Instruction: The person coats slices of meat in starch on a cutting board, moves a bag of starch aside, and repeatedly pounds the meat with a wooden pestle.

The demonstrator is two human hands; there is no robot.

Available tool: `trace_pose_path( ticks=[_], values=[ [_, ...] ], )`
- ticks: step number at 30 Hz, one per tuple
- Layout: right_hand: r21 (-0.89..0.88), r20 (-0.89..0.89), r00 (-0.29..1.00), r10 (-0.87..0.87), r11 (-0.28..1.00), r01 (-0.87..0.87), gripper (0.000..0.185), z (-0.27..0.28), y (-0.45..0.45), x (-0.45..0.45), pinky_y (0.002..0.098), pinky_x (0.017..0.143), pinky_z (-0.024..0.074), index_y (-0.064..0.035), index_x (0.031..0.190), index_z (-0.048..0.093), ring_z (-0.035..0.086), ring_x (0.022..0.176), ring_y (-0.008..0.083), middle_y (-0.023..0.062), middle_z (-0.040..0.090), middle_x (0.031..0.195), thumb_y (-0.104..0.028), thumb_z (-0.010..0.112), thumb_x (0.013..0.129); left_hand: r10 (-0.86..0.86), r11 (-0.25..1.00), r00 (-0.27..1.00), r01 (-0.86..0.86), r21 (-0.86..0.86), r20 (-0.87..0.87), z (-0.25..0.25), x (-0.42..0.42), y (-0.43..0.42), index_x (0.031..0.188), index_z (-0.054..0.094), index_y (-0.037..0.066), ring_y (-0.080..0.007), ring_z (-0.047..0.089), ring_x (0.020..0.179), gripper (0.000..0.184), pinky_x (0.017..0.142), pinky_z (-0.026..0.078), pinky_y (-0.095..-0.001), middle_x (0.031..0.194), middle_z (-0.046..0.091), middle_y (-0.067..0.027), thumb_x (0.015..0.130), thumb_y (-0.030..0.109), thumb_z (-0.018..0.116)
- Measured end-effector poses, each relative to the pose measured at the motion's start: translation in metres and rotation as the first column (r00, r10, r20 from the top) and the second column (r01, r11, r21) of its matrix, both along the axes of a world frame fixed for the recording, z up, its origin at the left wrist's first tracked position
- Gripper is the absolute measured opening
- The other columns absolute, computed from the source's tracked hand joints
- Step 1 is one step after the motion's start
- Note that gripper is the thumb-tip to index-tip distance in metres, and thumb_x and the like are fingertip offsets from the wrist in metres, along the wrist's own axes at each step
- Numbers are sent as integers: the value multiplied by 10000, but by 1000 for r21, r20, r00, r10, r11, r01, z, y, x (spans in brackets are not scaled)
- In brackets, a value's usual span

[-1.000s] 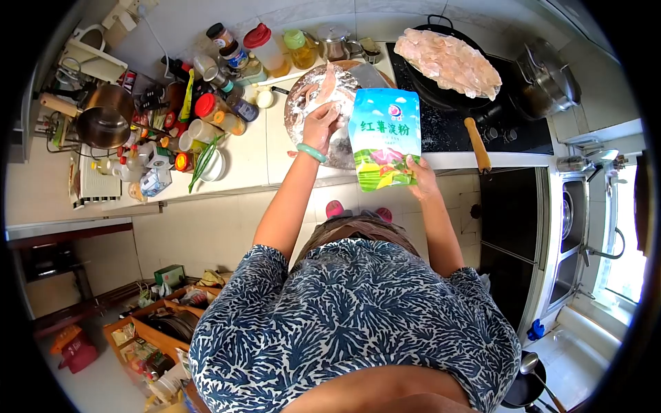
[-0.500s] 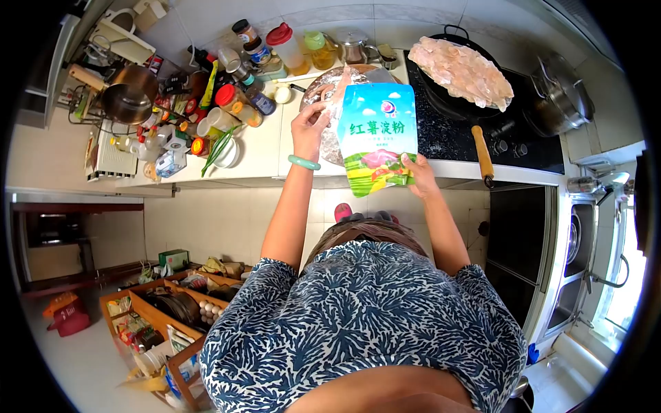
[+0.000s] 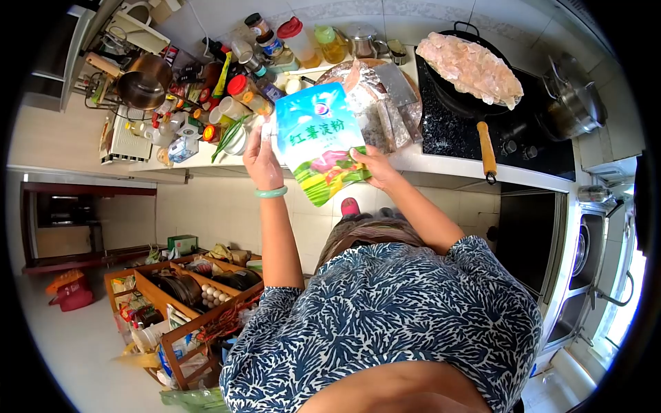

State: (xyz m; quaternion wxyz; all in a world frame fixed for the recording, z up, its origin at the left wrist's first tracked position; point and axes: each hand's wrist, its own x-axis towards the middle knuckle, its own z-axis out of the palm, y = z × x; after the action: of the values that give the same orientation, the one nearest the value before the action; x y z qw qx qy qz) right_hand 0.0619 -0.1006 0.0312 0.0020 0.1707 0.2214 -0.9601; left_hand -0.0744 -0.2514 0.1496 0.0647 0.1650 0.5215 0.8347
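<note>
A blue and green starch bag [image 3: 320, 141] hangs over the counter's front edge, tilted to the left. My right hand [image 3: 375, 166] grips its lower right corner, thumb on the front. Beside the bag's left edge is my left hand [image 3: 261, 158], with a pale green bangle at the wrist. Its fingers are bent together near the bag, and whether they pinch it is unclear. Behind the bag lies a round board [image 3: 415, 113] dusted with white powder, bearing pale strips of meat and a cleaver [image 3: 396, 84] with a wide blade.
Pale slices heap on a plate [image 3: 471, 69] over a black wok [image 3: 458, 103], its wooden handle [image 3: 487, 148] pointing at me. Jars and bottles [image 3: 248, 96] crowd the left counter, with green onions [image 3: 228, 138] by a white bowl. A wooden crate rack [image 3: 186, 303] stands on the floor.
The bag and both my hands have moved left, away from the board, and the bag has tilted. More of the board and the cleaver now shows. The view has shifted.
</note>
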Motion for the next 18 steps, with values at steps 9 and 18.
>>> trace_pose_path(
  ticks=[9,18],
  values=[
    [320,-178,984,4,946,54,202,-4,-20,-31,252,704,466,-5,976,607,555,801,81,19,620,902,-179,584,875,232,923,972,-207,-326,42,6,-32,-43,986,572,-41,-157,574,869,170,789,466,-273,953,606,-86,818,-31,546],
    [375,-198,980,-30,921,104,218,7,-13,-48,243,714,457,3,982,608,552,792,73,17,623,894,-188,577,880,-13,986,987,40,-161,163,16,-49,-37,1173,487,-39,-194,556,980,329,888,439,-317,1090,567,-114,845,-55,490]
  ],
)
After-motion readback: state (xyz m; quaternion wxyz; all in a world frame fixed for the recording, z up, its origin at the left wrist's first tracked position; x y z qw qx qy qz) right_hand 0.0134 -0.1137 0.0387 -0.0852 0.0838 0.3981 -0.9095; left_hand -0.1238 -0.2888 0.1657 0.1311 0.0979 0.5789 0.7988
